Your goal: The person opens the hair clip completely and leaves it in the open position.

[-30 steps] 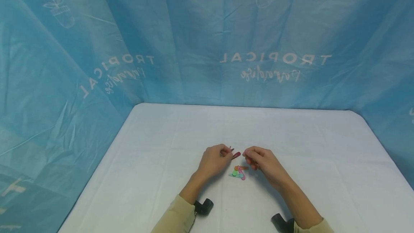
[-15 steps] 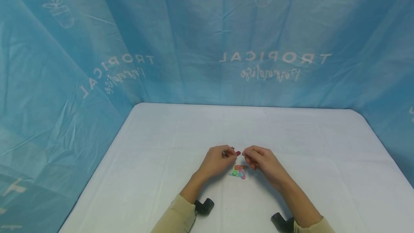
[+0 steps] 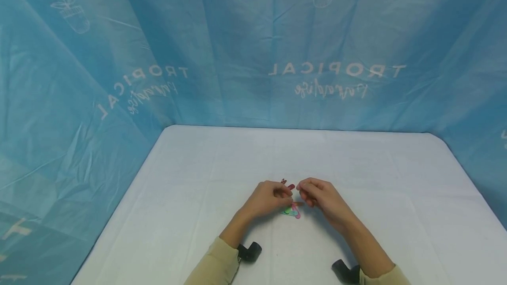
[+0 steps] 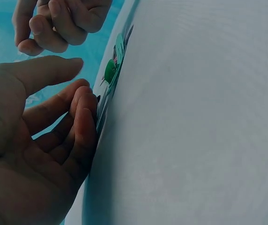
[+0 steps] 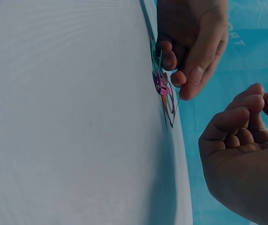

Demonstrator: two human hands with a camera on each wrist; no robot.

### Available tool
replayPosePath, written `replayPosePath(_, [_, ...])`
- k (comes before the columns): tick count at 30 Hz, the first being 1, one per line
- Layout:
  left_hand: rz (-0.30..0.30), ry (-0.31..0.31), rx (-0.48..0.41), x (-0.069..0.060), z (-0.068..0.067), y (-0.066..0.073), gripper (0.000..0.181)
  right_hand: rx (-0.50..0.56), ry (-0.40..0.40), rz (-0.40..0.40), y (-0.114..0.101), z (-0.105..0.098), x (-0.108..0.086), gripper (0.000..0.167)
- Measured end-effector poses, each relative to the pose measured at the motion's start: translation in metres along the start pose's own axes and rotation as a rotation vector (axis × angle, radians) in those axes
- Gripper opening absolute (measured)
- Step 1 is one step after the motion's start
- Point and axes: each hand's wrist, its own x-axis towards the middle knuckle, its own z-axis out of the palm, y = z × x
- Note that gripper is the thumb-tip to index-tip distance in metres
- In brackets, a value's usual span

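Small colourful hair clips, among them a green and pink group, lie on the white table, with dark red clips just behind. Over the group hovers the left hand, hiding part of it. In the left wrist view this hand has its thumb apart from loosely bent fingers, nothing visible between them, fingertips beside the green clip. The right hand is held raised to the right of the clips. Its fingers are curled and the thumb meets the index finger in the right wrist view; no object shows there.
A white cloth covers the table. Blue printed curtains hang behind it and at both sides. Black wrist devices sit under both forearms, near the beige sleeves.
The left hand has moved right and a little nearer the body, from the dark red clips to over the colourful group. The right hand has stayed almost still.
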Motion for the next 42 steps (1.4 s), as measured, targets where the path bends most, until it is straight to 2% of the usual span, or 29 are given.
replayPosePath(8, [0.030, -0.011, 0.056, 0.002, 0.003, -0.003, 0.016, -0.012, 0.005, 0.004, 0.000, 0.001, -0.001, 0.044])
replayPosePath(25, [0.024, 0.028, 0.137, 0.002, 0.010, 0.001, 0.013, -0.015, 0.006, 0.000, 0.000, 0.001, 0.000, 0.044])
replayPosePath(35, [0.004, 0.025, 0.137, 0.001, 0.013, 0.002, 0.014, -0.011, 0.008, 0.008, 0.003, 0.001, 0.000, 0.045])
replayPosePath(42, [-0.001, 0.028, 0.172, 0.001, 0.013, 0.005, 0.013, -0.028, 0.016, 0.006, 0.002, 0.001, 0.000, 0.043])
